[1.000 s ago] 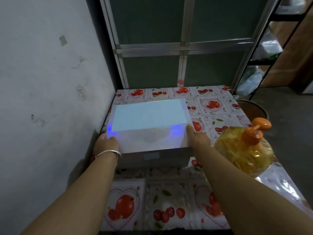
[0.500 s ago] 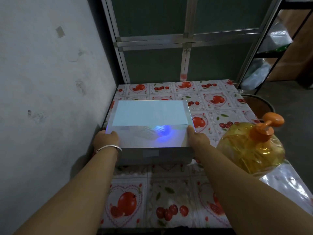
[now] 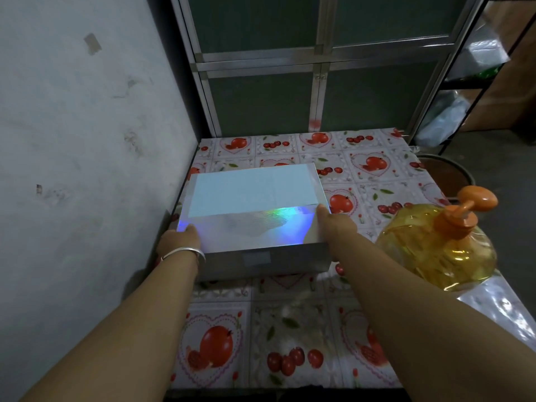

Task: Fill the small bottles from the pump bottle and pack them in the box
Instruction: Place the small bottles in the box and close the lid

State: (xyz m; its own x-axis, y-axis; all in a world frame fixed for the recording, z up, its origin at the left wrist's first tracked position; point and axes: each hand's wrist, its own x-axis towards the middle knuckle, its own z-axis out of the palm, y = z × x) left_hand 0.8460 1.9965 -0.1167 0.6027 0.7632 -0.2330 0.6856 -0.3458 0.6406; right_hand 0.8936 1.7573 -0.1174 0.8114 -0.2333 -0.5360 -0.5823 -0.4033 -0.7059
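A closed box [image 3: 255, 216] with a shiny, iridescent lid is seen on the table [image 3: 290, 329], set against the table's left edge and about midway between its near and far edges. The box is held at both near corners. The left hand [image 3: 179, 240], with a silver bangle [image 3: 185, 253] on its wrist, is curled round the near left corner, thumb on the lid. The right hand [image 3: 333, 224] is clamped on the near right corner, thumb laid along the lid's right edge. A yellow pump bottle [image 3: 438, 245] with an orange pump head is placed at the table's right edge, just beside the right forearm and apart from the box. The table is covered by a cloth printed with red fruit. No small bottles are in view.
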